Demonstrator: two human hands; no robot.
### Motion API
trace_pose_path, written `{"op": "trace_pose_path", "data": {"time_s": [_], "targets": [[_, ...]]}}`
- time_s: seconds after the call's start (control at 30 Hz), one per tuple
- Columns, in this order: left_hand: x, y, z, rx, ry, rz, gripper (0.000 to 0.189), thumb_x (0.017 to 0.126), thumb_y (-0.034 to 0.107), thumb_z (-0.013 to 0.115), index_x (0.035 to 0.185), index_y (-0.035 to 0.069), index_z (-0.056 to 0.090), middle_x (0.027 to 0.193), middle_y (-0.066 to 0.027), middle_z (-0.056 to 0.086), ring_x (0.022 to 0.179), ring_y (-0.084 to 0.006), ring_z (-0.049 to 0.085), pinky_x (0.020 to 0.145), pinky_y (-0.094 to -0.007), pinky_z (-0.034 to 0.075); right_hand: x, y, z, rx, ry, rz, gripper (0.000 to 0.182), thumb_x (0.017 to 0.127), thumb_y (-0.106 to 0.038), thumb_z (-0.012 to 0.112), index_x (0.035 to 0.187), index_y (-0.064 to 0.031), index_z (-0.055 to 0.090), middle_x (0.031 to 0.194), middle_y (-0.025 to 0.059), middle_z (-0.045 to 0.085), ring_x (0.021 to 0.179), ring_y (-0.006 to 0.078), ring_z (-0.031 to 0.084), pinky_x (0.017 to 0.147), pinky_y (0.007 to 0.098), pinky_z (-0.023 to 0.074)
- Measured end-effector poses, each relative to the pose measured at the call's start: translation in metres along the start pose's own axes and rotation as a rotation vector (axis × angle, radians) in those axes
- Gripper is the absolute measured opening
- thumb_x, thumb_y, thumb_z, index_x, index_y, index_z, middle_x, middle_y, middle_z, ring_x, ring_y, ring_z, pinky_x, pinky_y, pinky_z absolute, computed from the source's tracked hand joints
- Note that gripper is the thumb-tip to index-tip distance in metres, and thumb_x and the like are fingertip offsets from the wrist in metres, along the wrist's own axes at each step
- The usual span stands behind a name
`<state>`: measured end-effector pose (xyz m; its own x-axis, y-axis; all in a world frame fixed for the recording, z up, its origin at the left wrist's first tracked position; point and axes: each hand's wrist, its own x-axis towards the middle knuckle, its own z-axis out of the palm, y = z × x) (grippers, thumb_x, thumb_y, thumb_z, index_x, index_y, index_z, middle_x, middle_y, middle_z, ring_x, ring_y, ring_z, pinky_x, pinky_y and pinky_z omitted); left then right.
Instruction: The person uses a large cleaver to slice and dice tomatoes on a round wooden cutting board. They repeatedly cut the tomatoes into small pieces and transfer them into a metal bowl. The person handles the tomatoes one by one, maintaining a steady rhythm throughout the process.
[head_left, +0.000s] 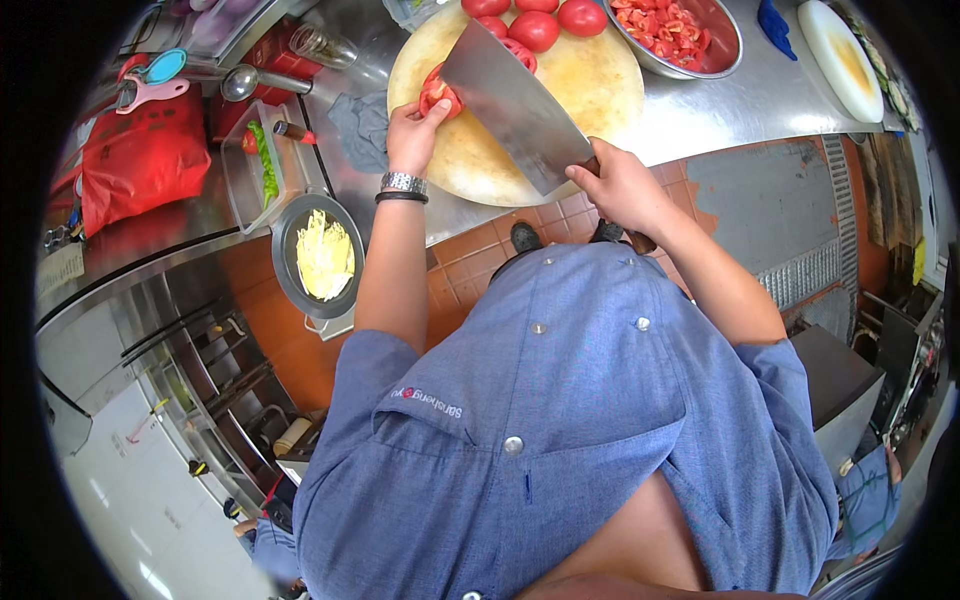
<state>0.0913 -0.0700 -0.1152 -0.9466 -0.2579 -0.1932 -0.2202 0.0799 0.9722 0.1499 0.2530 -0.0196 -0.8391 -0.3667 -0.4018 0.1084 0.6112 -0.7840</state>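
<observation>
My right hand (626, 187) grips the dark wooden handle of a wide cleaver (514, 109). Its steel blade stretches up and left across a round cutting board (600, 97). In my left hand (414, 133) is a piece of cut tomato (437, 96), with the thumb across its lower side; the blade's far corner is right beside it. Behind the blade lies another cut tomato (519, 52), partly hidden. Several whole tomatoes (534, 31) sit along the board's far side. A steel bowl (701, 73) of chopped tomato (664, 34) stands at the board's upper right.
Left of the board are a grey cloth (360, 131), a clear container (238, 176) with a green pepper (264, 161), and a dark bowl (281, 262) of shredded yellow-white food. A ladle (241, 82) and red bag (146, 161) lie farther left. A white oval board (840, 60) is at right.
</observation>
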Motion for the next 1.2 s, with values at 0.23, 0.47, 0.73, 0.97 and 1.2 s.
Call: {"op": "trace_pose_path", "data": {"time_s": [0.23,0.47,0.73,0.97,1.2], "targets": [[-0.003,-0.002,0.014,0.166,0.122,-0.026,0.045,0.083,0.031,0.089,0.101,-0.008,0.074,0.09,-0.0115,0.077,0.079,-0.0132,0.07,0.073,-0.0278,0.054,-0.013,-0.029,0.023,-0.351,0.132,-0.125,0.021,0.1,-0.018,0.058,0.104,0.0025,0.055,0.084,0.0284,0.07,0.081,0.0487,0.07,0.074,0.0568,0.0553],[-0.001,0.005,0.033,0.293,0.224,-0.083,0.047,0.081,0.035,0.09,0.089,-0.007,0.069,0.083,-0.0123,0.073,0.072,-0.0163,0.065,0.072,-0.0318,0.053,-0.008,-0.047,0.038,-0.537,0.065,-0.199,0.021,0.09,-0.005,0.056,0.109,0.0036,0.052,0.091,0.0284,0.073,0.085,0.0451,0.074,0.074,0.0529,0.0599],[0.03,-0.007,0.026,0.291,0.317,-0.063,0.05,0.08,0.036,0.09,0.093,-0.007,0.067,0.092,-0.018,0.073,0.085,-0.0238,0.069,0.083,-0.0362,0.054,0.013,-0.066,0.04,-0.531,0.095,-0.243,0.021,0.091,-0.004,0.053,0.109,0.0049,0.05,0.088,0.0287,0.072,0.084,0.0459,0.073,0.074,0.0537,0.0591],[0.021,0.0,0.042,0.376,0.297,-0.012,0.057,0.077,0.039,0.092,0.097,-0.003,0.06,0.095,-0.0173,0.072,0.084,-0.0265,0.07,0.082,-0.0372,0.055,0.004,-0.067,0.037,-0.542,0.15,-0.243,0.02,0.093,-0.007,0.052,0.109,0.005,0.054,0.087,0.027,0.073,0.081,0.0414,0.075,0.071,0.0504,0.061],[0.053,-0.038,0.027,0.195,0.261,-0.019,0.051,0.082,0.037,0.086,0.099,-0.005,0.062,0.092,-0.0193,0.072,0.081,-0.0259,0.069,0.08,-0.0376,0.055,0.045,-0.072,0.057,-0.519,0.233,-0.28,0.02,0.096,-0.009,0.048,0.109,0.004,0.056,0.089,0.0263,0.074,0.081,0.0411,0.075,0.072,0.0512,0.0612]]}}
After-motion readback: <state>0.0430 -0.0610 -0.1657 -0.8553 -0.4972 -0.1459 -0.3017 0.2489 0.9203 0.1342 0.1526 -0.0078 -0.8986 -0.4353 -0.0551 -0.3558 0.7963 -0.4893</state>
